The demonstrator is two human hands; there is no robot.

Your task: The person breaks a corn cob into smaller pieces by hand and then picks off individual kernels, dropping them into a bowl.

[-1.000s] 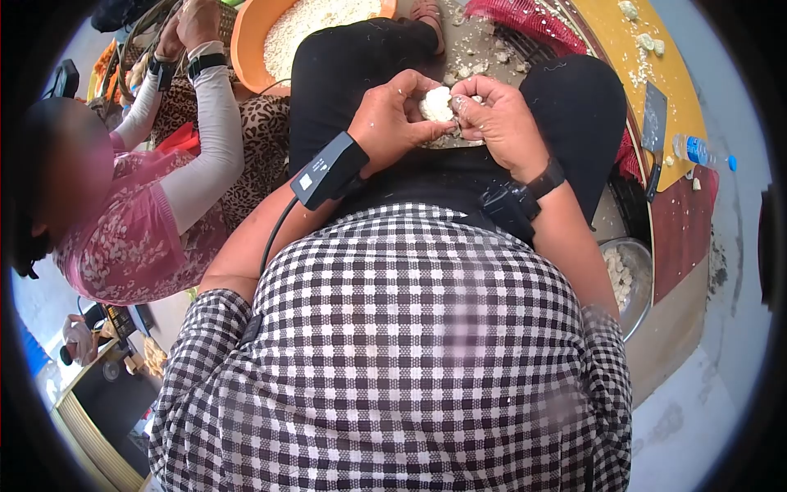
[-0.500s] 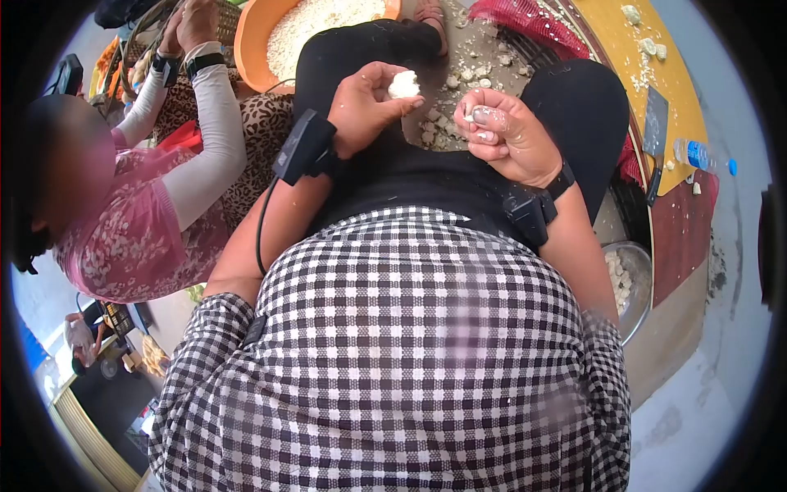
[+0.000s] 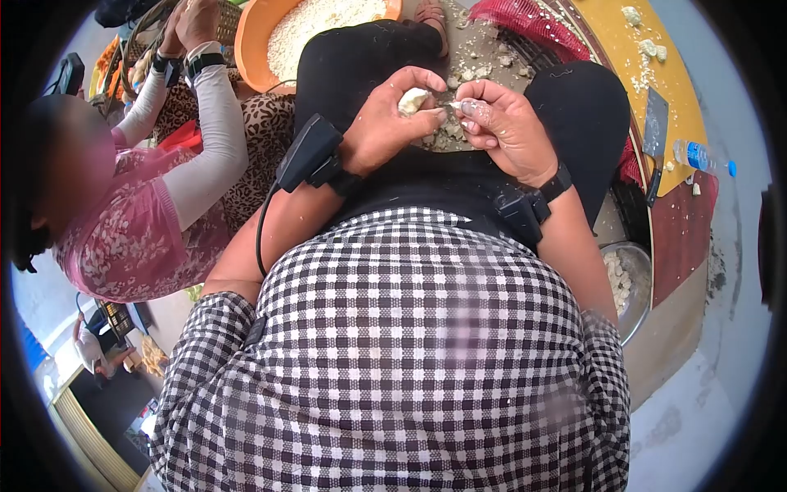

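Note:
My left hand point(image 3: 392, 115) curls around a white, lumpy piece that looks like a peeled garlic bulb point(image 3: 413, 101). Its index finger and thumb reach toward my right hand point(image 3: 508, 127), and the fingertips of both hands nearly meet. My right thumb and index finger are pinched on a small pale bit point(image 3: 453, 105), too small to name surely. White crumbs cling to the right fingers. Both hands are above the gap between my knees, where pale scraps point(image 3: 449, 138) lie on the floor, partly hidden by the hands.
An orange basin point(image 3: 252, 49) of white pieces stands beyond my left knee. At right are a red mesh bag point(image 3: 537, 25), a yellow board point(image 3: 684, 78) with a cleaver point(image 3: 655, 123), a plastic bottle point(image 3: 697, 154) and a metal bowl point(image 3: 642, 287). Another person point(image 3: 139, 213) sits at left.
My left hand has moved right, bringing the white bulb lower in its grip and its fingertips close to my right hand. My right hand has shifted slightly, its fingers pointing more toward the left.

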